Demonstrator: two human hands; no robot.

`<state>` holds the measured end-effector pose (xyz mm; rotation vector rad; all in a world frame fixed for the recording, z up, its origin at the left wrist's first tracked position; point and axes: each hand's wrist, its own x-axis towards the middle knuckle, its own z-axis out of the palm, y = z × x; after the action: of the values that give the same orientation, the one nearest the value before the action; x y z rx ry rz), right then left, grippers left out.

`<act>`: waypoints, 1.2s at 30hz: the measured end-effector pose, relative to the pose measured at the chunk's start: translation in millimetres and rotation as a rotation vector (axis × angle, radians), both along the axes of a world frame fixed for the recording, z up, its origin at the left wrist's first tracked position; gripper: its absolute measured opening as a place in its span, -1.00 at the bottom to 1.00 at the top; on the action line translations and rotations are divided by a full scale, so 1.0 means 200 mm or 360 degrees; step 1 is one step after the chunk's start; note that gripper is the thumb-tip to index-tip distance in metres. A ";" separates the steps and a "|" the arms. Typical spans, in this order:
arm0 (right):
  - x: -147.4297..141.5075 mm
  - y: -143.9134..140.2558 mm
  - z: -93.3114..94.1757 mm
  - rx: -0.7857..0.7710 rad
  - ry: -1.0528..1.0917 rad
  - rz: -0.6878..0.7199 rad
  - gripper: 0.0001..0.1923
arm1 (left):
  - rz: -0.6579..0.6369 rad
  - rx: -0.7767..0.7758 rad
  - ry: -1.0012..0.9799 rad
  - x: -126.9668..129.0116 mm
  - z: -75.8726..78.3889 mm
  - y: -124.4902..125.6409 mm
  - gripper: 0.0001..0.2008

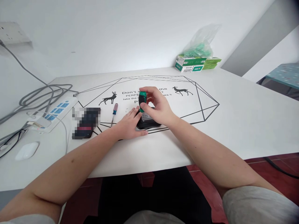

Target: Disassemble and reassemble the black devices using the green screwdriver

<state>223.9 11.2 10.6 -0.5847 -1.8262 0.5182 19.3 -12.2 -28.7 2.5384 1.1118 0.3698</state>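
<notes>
My right hand (158,104) is closed round a screwdriver (142,99) with a green and black handle, held upright. Its lower end is hidden behind my fingers, over a flat black device (149,124). A silvery part with a printed label (146,117) shows on top of the device. My left hand (129,126) lies at the device's left side, fingers stretched and thumb spread along the near side, touching it. To the left of that hand lies a second screwdriver (115,111), with a clear pinkish and blue handle.
A partly blurred dark phone-like object (87,123) lies at the left. Beyond it are a white power strip (59,110), coiled grey cables (44,93) and a white computer mouse (27,151). Green and white boxes (190,62) with a plastic bag (202,42) stand at the back right.
</notes>
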 end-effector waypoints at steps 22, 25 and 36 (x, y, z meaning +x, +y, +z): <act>0.01 0.04 0.01 -0.0020 0.0228 0.0172 -0.76 | 0.0137 -0.0151 0.0222 0.03 0.02 -0.04 0.49; 0.01 0.04 0.03 -0.0144 0.0246 0.0271 -0.74 | 0.0198 -0.0171 0.0254 0.05 0.03 -0.06 0.54; 0.00 0.09 0.15 -0.0502 0.0299 0.0565 -0.70 | 0.0281 -0.0199 0.0224 0.08 0.03 -0.09 0.55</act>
<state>224.9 29.4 40.0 -0.4027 -1.6852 1.0782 35.4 -30.3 -23.3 2.3945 1.3722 0.1606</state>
